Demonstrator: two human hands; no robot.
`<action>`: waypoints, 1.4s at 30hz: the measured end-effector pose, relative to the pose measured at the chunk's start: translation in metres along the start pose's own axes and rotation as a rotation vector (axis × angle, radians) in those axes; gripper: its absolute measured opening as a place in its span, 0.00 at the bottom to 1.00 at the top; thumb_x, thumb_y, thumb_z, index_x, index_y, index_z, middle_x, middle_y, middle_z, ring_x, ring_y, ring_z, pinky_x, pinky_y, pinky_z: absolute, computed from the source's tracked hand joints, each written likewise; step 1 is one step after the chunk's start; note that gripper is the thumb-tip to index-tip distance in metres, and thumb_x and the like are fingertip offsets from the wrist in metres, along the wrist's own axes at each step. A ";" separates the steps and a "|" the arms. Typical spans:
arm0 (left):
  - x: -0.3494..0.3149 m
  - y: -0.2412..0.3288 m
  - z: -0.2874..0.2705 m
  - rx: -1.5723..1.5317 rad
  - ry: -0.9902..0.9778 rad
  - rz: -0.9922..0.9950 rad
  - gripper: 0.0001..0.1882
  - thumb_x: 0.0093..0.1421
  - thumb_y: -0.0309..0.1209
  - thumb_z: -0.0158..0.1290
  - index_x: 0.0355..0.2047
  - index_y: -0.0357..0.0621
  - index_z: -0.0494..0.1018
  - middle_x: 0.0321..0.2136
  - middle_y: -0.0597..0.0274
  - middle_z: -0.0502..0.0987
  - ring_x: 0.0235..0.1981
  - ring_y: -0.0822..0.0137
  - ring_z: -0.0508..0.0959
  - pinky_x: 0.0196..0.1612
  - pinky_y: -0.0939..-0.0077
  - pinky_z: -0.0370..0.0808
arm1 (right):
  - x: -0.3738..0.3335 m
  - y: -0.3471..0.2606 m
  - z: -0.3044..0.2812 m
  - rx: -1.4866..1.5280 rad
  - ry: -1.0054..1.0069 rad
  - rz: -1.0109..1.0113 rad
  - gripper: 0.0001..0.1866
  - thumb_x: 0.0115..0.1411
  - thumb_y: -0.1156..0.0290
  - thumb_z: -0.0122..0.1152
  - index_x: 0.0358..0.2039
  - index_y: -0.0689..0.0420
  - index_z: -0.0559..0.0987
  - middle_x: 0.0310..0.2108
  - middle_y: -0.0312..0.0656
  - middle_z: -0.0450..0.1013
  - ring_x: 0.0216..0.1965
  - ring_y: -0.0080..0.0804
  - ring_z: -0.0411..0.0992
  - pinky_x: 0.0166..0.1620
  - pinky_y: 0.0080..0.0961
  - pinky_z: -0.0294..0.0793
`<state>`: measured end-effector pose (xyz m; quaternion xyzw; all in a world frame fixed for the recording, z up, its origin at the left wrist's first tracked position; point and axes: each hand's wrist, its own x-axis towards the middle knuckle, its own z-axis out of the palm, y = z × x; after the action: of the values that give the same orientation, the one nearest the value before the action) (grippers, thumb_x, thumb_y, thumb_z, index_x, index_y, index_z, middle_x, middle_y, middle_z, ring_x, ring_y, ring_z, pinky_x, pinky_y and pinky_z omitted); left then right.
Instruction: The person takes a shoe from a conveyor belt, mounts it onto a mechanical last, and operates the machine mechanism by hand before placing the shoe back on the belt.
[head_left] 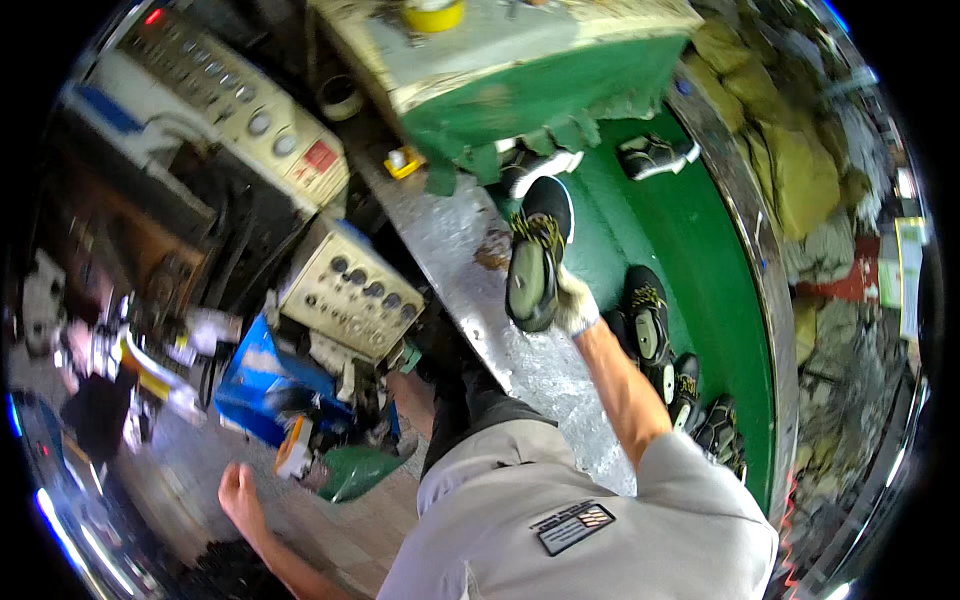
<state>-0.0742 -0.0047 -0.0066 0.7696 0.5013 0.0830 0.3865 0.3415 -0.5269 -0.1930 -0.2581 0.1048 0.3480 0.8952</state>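
Note:
My right hand, in a white glove, grips a black lace-up shoe by its heel end. The shoe has yellow-and-black laces, and a pale green form fills its opening. It is held above the border of a bare metal surface and a green surface. My bare left hand hangs low at the left, away from the shoe, with its fingers loosely bent and nothing visible in them. Several similar shoes stand in a row along the green surface, right of my forearm.
At the left are a machine with a knob panel, a long gauge panel and a blue metal part. A green-draped table stands ahead, with more shoes near its cloth. Olive fabric is heaped beyond the right rim.

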 end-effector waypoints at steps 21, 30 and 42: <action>0.074 0.042 0.021 -1.003 0.049 -0.149 0.20 0.57 0.22 0.63 0.51 0.33 0.76 0.40 0.55 0.81 0.37 0.66 0.83 0.39 0.72 0.84 | 0.037 0.308 0.368 -0.517 -0.275 0.473 0.25 0.68 0.54 0.57 0.56 0.62 0.75 0.46 0.41 0.78 0.44 0.29 0.78 0.50 0.29 0.78; 0.107 0.041 0.032 -1.067 0.280 -0.066 0.25 0.60 0.29 0.63 0.55 0.31 0.72 0.46 0.52 0.80 0.40 0.66 0.81 0.42 0.77 0.78 | 0.103 0.373 0.395 -0.542 -0.252 0.234 0.20 0.65 0.63 0.64 0.52 0.63 0.79 0.42 0.36 0.78 0.41 0.21 0.73 0.47 0.21 0.72; 0.109 0.039 0.058 -1.328 -0.154 -0.350 0.33 0.70 0.60 0.43 0.49 0.41 0.79 0.40 0.60 0.82 0.37 0.69 0.81 0.42 0.71 0.78 | 0.110 0.382 0.402 -0.668 -0.161 0.127 0.21 0.65 0.60 0.65 0.51 0.65 0.81 0.42 0.37 0.80 0.42 0.23 0.74 0.48 0.21 0.73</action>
<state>0.0359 0.0490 -0.0477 0.2816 0.4324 0.2540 0.8181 0.1669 -0.0109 -0.0421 -0.5013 -0.0698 0.4372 0.7434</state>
